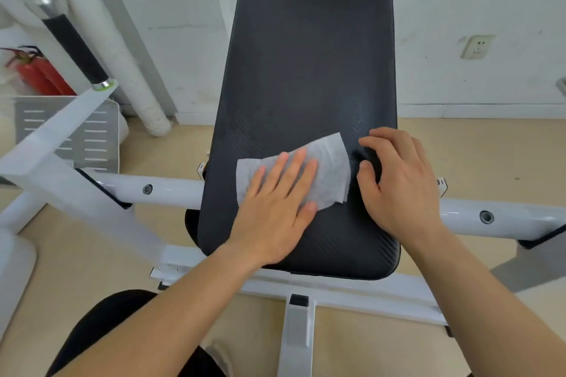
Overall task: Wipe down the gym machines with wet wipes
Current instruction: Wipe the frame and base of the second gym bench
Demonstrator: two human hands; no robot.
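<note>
A long black padded bench point(306, 70) on a white steel frame point(171, 190) fills the middle of the view. A white wet wipe point(329, 168) lies spread flat on the lower part of the pad. My left hand point(277, 208) presses flat on the wipe with straight fingers. My right hand point(398, 184) rests on the pad's right edge, just right of the wipe, its fingers bent loosely over the padding and holding nothing.
A black-gripped handle bar point(73, 46) rises at the left from the white frame. Behind it stand red fire extinguishers point(39, 73), a perforated grey plate point(92, 138) and a white pipe point(134, 76). A wall socket point(476, 46) is at the right. Beige floor surrounds the machine.
</note>
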